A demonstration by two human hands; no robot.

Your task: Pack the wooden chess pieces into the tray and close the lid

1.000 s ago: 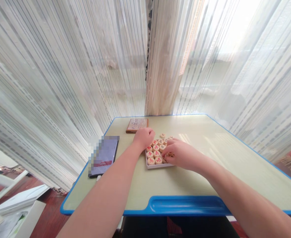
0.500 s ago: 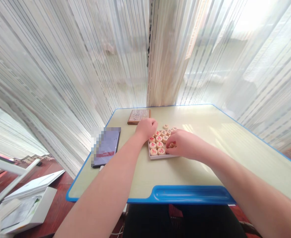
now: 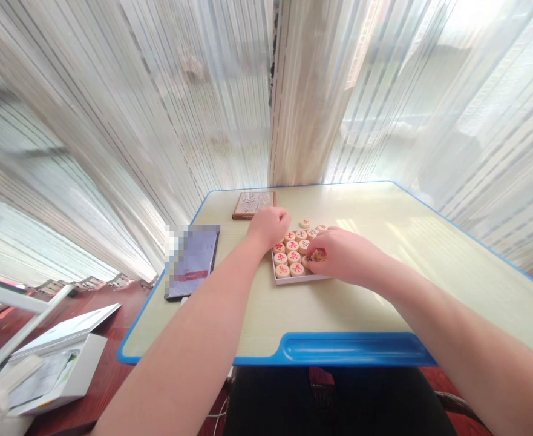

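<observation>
A shallow white box (image 3: 288, 280) of round wooden Chinese chess pieces lies on the table, with red and dark characters on their tops. My right hand (image 3: 339, 254) is over its right part, thumb and fingers pinched on a Chinese chess piece (image 3: 309, 258) low in the box and partly hidden. My left hand (image 3: 270, 227) rests by the box's far left corner with its fingers curled closed. What they hold, if anything, is hidden. Behind the box, a loose Chinese chess piece (image 3: 305, 223) lies on the table.
A brown flat box with a printed lid (image 3: 253, 203) lies at the back left. A tablet (image 3: 196, 260) is on the left side of the table (image 3: 266, 321), which has a blue rim and tray (image 3: 352, 349). An opened white box (image 3: 78, 375) sits on the floor, lower left.
My right fingers have shifted slightly, and a piece with a dark character now shows at their tips. My left hand stays by the box corner. The whole view has moved a little.
</observation>
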